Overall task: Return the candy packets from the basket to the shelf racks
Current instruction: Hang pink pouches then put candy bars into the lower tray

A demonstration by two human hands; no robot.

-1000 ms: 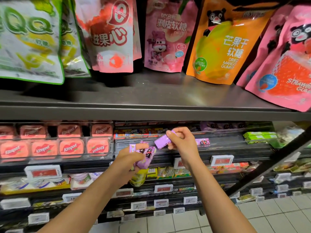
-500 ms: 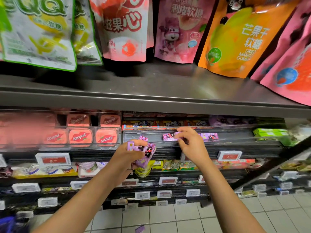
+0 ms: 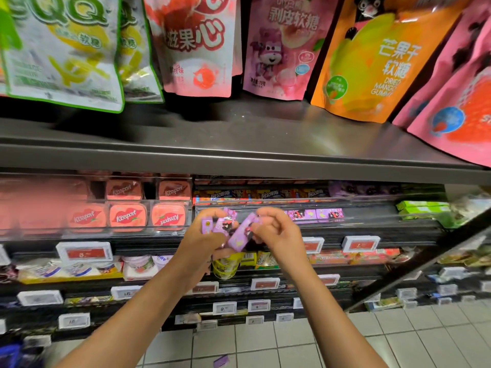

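Two bare hands meet in front of a shop shelf. The left hand (image 3: 202, 240) has its fingers curled round a small bunch of purple candy packets (image 3: 220, 225), so its grip is clamped on them. The right hand (image 3: 276, 232) pinches one more purple packet (image 3: 243, 233) with its fingertips, and this packet is tilted, with its low end touching the bunch in the left hand. Both hands are held up just in front of a clear shelf rack (image 3: 372, 221). In that rack, to the right of the hands, a short row of the same purple packets (image 3: 316, 215) lies flat. To the left of the hands sit red tins (image 3: 127, 217) with lips drawn on them, in clear slots. Behind the purple row is a darker row of candy bars (image 3: 265, 195). Green boxes (image 3: 422, 207) sit at the far right end. White price tags (image 3: 85, 251) with red strips hang on the shelf edges below. Under the hands there are small yellow packs (image 3: 225, 266). High up, big bags hang above a grey shelf (image 3: 239, 155): a green and white bag (image 3: 63, 49), a pink bag (image 3: 281, 46) and an orange mango bag (image 3: 377, 57). The floor (image 3: 265, 343) has white tiles, and one little purple piece (image 3: 221, 361) lies on it, low between the two arms.
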